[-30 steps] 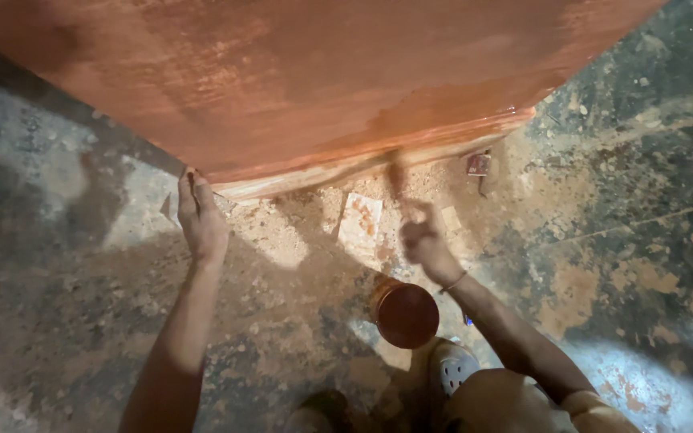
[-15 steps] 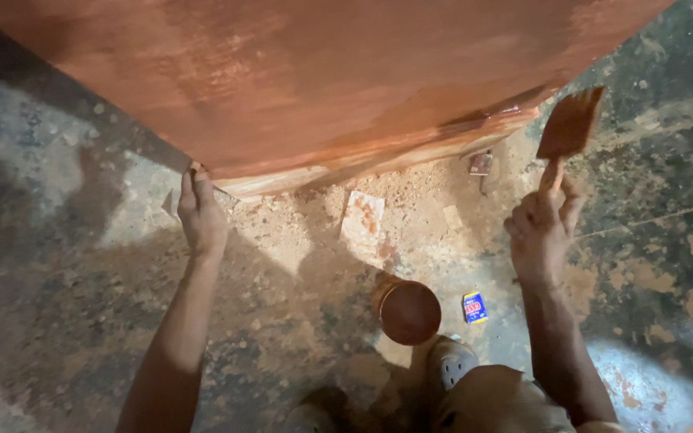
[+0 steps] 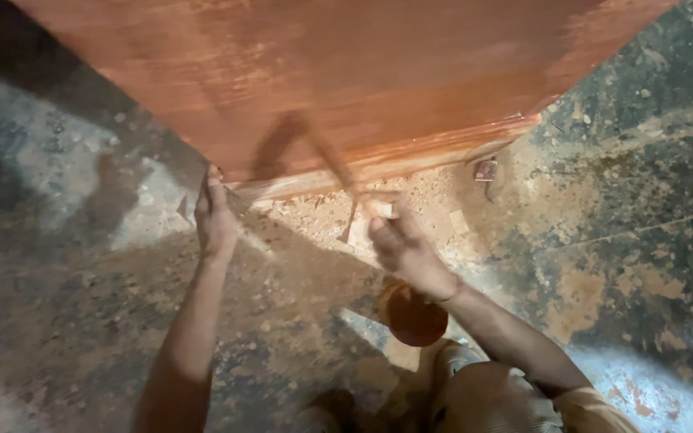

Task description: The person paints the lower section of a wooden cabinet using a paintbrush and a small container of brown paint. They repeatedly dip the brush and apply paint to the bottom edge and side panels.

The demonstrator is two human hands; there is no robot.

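Note:
A large reddish-brown wooden panel (image 3: 346, 80) fills the top of the view, its lower edge near the floor. My left hand (image 3: 216, 216) presses against the panel's lower left corner, fingers together on the edge. My right hand (image 3: 403, 248) grips a paintbrush (image 3: 314, 148) that is blurred with motion, its head lying against the panel's stained face. A round tin of reddish-brown stain (image 3: 415, 314) stands on the floor just under my right wrist.
The floor (image 3: 627, 232) is rough, mottled concrete with stains and sawdust below the panel. A small dark block (image 3: 485, 170) lies by the panel's right lower corner. My knee in tan cloth (image 3: 483, 401) is at the bottom.
My right hand swung the brush from the far right, near the panel's right corner, leftward onto the middle of the panel. My left hand stayed on the corner.

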